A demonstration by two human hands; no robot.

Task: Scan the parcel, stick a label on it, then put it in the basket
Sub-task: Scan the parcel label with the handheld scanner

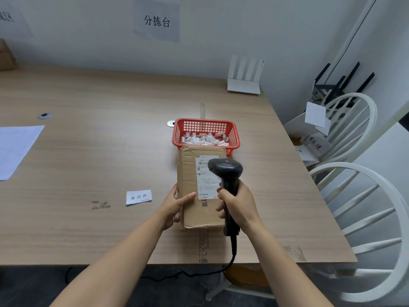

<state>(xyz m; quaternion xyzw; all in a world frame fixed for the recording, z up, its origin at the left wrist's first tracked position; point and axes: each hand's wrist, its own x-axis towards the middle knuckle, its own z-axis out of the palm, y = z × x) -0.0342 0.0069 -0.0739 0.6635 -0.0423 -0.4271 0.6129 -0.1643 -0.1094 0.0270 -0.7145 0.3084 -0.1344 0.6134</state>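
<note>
A brown cardboard parcel (pixel 190 173) with a white shipping slip on top lies on the wooden table (pixel 88 151). My left hand (pixel 174 207) grips its near left edge, thumb on top. My right hand (pixel 238 202) holds a black corded barcode scanner (pixel 228 173) by the handle, its head over the shipping slip. A small white label (pixel 138 197) with black characters lies flat on the table, left of the parcel. Just beyond the parcel stands a red plastic basket (pixel 177 134) with several small white pieces inside.
A white sheet of paper (pixel 15 147) lies at the table's left edge. A white router (pixel 244 78) stands at the far right corner. Two white chairs (pixel 376 218) sit to the right, one bearing papers. The scanner cable hangs over the front edge.
</note>
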